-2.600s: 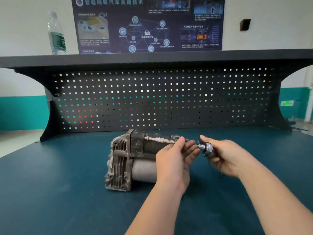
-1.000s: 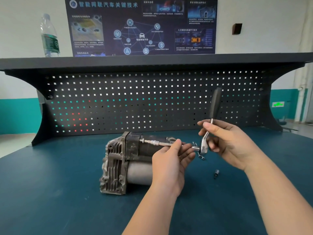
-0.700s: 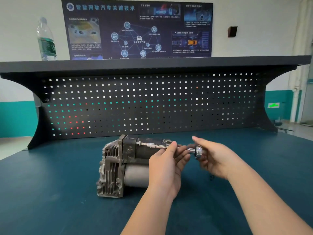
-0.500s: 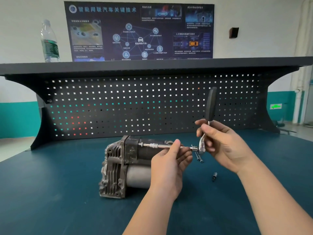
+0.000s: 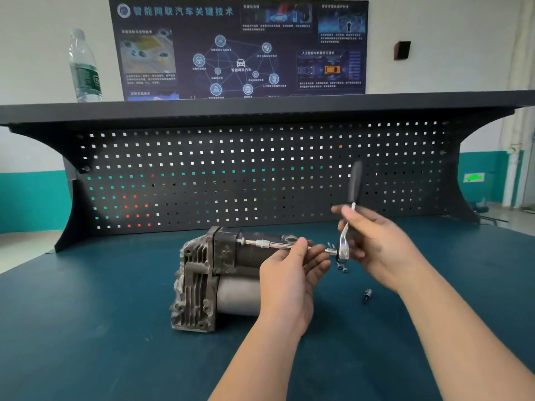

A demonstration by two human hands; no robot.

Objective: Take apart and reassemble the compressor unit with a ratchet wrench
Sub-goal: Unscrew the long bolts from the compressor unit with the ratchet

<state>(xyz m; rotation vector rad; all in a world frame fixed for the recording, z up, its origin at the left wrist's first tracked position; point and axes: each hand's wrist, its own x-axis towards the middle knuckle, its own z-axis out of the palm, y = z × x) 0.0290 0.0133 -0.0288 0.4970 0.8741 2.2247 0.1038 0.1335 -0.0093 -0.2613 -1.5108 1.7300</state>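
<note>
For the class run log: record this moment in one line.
left hand: steadies extension bar | right hand: holds ratchet wrench | compressor unit: on bench

Dark teal across the workbench top, plain and unpatterned. Dull grey-brown on the finned casting of the compressor unit, near-black on its upper block, pale grey on the cylinder beneath. Bright chrome along the extension bar and the head of the ratchet wrench; black on the wrench handle. Silvery metal on the loose bolts and the small spring right of the compressor unit. Matte black on the pegboard behind it, dotted with a regular grid of square holes showing white, teal and red. Deep navy on the poster with pale blue icons and an orange car. Clear plastic with a green label on the water bottle. White wall above a teal band.
</note>
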